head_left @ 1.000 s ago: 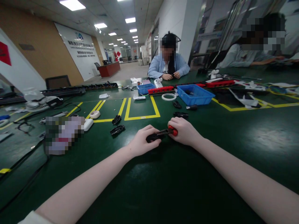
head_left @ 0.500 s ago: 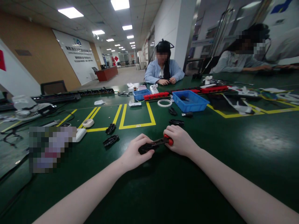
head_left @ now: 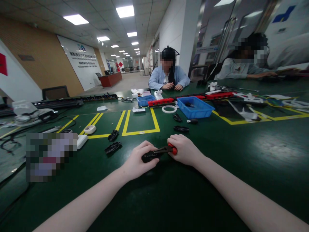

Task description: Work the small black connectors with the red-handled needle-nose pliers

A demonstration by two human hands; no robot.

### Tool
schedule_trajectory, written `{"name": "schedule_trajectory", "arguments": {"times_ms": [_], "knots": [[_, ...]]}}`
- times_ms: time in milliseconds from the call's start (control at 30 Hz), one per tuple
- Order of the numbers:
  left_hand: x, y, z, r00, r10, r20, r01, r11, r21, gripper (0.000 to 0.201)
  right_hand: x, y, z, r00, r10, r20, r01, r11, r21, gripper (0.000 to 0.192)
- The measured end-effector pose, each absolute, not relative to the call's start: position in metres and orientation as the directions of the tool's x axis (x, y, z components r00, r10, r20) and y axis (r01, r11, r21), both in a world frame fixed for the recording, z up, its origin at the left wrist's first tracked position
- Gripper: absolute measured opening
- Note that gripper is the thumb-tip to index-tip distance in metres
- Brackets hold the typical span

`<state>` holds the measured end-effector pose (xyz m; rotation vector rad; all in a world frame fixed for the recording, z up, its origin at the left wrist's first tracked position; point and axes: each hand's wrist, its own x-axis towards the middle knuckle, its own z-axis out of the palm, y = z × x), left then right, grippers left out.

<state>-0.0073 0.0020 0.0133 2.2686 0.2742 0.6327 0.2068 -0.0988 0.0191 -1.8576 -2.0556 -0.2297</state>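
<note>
My left hand (head_left: 141, 160) is closed round a black plastic part (head_left: 150, 156), thumb below and fingers above. Red-handled pliers (head_left: 164, 149) are in the closed grip of my right hand (head_left: 184, 149); their dark jaws reach left to the black part, touching or overlapping its upper side. Exactly what the jaw tips bite is too small to tell. Two similar black pieces, a nearer one (head_left: 113, 148) and a farther one (head_left: 113, 135), lie left of my hands. Beyond my right hand lie a long black piece (head_left: 181, 129) and a smaller black piece (head_left: 177, 117).
A blue bin (head_left: 195, 111) stands ahead on the green table (head_left: 241, 154), with a white ring (head_left: 169, 109) beside it. Red strips (head_left: 160, 102) run behind. A tape roll (head_left: 90, 129) and a white box (head_left: 82, 141) lie left. A co-worker (head_left: 169, 75) sits opposite.
The pliers' jaws have tilted slightly flatter against the black part, and my right hand has moved a little left. Both hands keep their holds; the whole view has shifted slightly.
</note>
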Motion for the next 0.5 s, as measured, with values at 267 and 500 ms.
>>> {"name": "schedule_trajectory", "arguments": {"times_ms": [267,500], "knots": [[-0.0076,0.0015,0.0113,0.84,0.389,0.379,0.007,-0.705,0.709,0.02,0.2035,-0.0983,0.0189,-0.052,0.931,0.361,0.987,0.103,-0.124,0.014],[-0.0089,0.0003,0.011,0.828,0.385,0.407,-0.024,-0.702,0.712,0.02,0.2002,-0.0993,0.0188,-0.036,0.93,0.367,0.991,0.082,-0.11,0.015]]}}
